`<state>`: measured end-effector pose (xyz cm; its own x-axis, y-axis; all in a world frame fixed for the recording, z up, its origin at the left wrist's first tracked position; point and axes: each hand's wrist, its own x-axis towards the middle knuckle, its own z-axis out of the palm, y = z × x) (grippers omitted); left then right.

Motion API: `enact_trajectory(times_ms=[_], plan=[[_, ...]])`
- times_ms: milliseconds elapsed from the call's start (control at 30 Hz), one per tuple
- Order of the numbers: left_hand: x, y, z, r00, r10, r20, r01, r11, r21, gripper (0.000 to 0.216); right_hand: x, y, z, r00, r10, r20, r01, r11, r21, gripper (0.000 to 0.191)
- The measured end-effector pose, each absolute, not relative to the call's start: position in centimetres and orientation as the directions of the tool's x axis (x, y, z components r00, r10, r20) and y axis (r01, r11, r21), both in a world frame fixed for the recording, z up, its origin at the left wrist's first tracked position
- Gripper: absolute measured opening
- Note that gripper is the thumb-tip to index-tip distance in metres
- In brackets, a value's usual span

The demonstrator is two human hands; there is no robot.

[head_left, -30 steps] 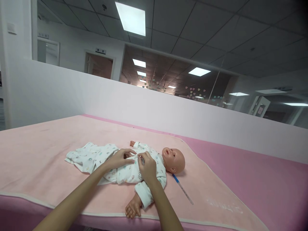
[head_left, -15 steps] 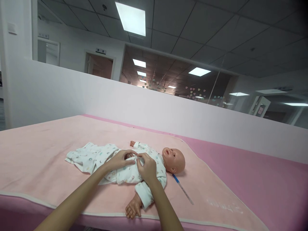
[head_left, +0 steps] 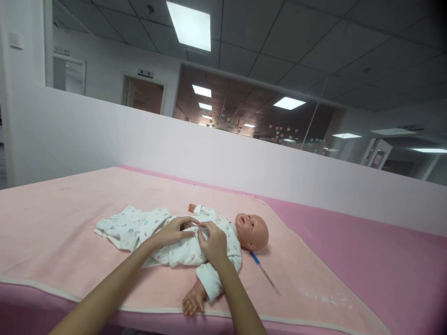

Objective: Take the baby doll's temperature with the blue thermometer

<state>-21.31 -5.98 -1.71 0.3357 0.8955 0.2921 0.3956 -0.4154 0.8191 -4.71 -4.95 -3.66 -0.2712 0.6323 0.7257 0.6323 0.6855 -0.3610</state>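
Little has moved since a second ago: both hands stay on the doll's chest, the right hand's fingers drawn slightly closer to the left, the doll unshifted. Left hand lies across the front of the printed white romper, fingers curled, thumb and forefinger pinching the cloth at the chest opening. Right hand meets it from the head side, fingers bent and gripping the same fold of fabric; fingertips of the two hands nearly touch. Baby doll lies on its back, head toward the right edge of the blanket, legs toward the left, one bare doll hand reaching almost to the near edge. Loose romper legs spread flat to the left of the body. Pale pink blanket covers the surface, its near hem running along the front edge; a darker pink mat shows beyond the blanket's right edge. Thin thermometer with a blue end lies on the blanket just beside the doll's head, angled toward the near right corner. Low white partition runs along the far edge.
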Motion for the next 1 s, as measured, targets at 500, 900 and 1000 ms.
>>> enact_trajectory(times_ms=[500, 900, 1000], plan=[[-21.36, -5.64, -1.92, 0.321, 0.906, 0.274, 0.353, -0.383, 0.853, 0.035, -4.69, -5.14, -3.68, -0.303, 0.632, 0.713, 0.616, 0.701, -0.359, 0.015], [-21.49, -5.41, -2.05, 0.304, 0.914, 0.268, 0.326, -0.364, 0.873, 0.034, -4.67, -4.94, -3.76, -0.309, 0.657, 0.687, 0.624, 0.686, -0.375, 0.017], [-21.49, -5.43, -2.05, 0.305, 0.915, 0.265, 0.32, -0.361, 0.876, 0.034, -4.62, -4.93, -3.7, -0.315, 0.659, 0.683, 0.618, 0.689, -0.38, 0.017]])
